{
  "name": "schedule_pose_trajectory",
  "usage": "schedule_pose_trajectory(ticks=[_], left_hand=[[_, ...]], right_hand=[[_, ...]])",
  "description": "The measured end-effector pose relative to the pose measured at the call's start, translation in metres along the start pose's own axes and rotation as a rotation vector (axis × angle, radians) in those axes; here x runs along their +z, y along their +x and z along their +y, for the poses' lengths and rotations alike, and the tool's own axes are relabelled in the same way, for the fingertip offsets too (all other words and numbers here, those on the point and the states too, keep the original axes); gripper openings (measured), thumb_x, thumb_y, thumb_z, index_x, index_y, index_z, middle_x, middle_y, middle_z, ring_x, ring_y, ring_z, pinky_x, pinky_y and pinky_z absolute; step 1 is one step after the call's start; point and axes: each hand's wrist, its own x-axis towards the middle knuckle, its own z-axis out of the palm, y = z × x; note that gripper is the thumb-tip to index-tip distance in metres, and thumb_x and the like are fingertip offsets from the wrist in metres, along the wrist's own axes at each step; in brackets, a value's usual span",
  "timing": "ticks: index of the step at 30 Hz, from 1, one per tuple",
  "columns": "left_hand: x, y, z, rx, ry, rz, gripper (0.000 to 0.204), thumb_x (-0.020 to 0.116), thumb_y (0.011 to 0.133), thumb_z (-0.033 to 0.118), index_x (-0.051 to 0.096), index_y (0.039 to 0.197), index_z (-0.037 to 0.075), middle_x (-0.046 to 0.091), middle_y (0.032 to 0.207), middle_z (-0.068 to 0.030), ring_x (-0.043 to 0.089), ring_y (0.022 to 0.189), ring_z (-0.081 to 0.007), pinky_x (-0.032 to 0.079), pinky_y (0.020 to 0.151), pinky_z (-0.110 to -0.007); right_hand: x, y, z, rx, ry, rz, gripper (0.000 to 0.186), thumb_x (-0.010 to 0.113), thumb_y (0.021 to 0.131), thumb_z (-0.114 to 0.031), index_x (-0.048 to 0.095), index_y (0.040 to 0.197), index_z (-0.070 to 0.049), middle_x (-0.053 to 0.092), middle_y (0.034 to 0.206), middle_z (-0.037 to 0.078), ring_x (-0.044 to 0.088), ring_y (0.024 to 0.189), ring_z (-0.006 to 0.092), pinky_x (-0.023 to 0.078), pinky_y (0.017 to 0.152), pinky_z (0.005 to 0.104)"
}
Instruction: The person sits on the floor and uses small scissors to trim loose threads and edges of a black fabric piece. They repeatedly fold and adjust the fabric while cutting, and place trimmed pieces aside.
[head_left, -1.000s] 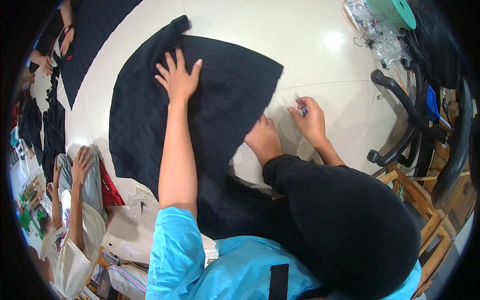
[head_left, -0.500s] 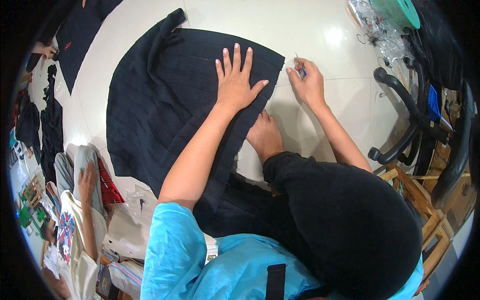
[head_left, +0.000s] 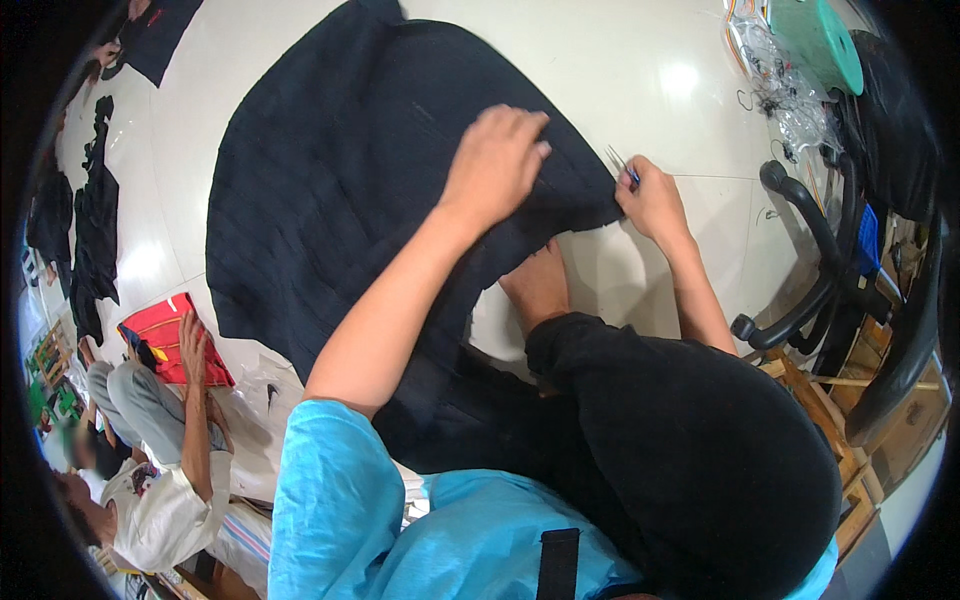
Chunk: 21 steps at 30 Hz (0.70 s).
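A large piece of black ribbed cloth lies spread over the floor and across my bent leg. My left hand is over its right half, fingers bent and smeared by motion, so any grip on the cloth cannot be made out. At the cloth's right corner, my right hand is closed around small thread snips. Their two thin metal points stick out past my fingers, and a bit of blue shows. The fingertips of that hand touch the corner. My bare foot shows beside the cloth's lower edge.
On the right are a black chair base, wooden frames, a green tub and clear plastic bags. At left sits another person, a hand over a red cloth piece. More black cloth lies beyond.
The cloth's right corner has shifted right and toward me, now at my right hand. My left hand has gone from flat and spread to bent fingers. The other person's red piece is more exposed.
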Motion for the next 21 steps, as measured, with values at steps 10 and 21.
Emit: schedule_pose_trajectory(ticks=[10, 21], left_hand=[[0.006, 0.001, -0.032, -0.142, 0.184, 0.206, 0.064, 0.087, 0.086, 0.044, 0.065, 0.137, 0.013, 0.046, 0.158, -0.0255, 0.038, 0.151, -0.0468, 0.035, 0.122, -0.059], [0.018, 0.002, -0.035, -0.137, 0.215, 0.164, 0.087, 0.088, 0.081, 0.051, 0.053, 0.159, 0.032, 0.034, 0.168, -0.0258, 0.029, 0.156, -0.0485, 0.026, 0.127, -0.062]], right_hand=[[0.005, -0.005, -0.046, 0.131, 0.740, -0.287, 0.046, 0.057, 0.111, -0.044, 0.066, 0.120, 0.001, 0.060, 0.080, 0.001, 0.050, 0.062, 0.0121, 0.043, 0.057, 0.0295], [0.024, 0.022, -0.069, 0.327, 0.821, -0.390, 0.046, 0.049, 0.113, -0.042, 0.071, 0.108, -0.002, 0.054, 0.069, -0.003, 0.035, 0.050, 0.0042, 0.025, 0.042, 0.0244]])
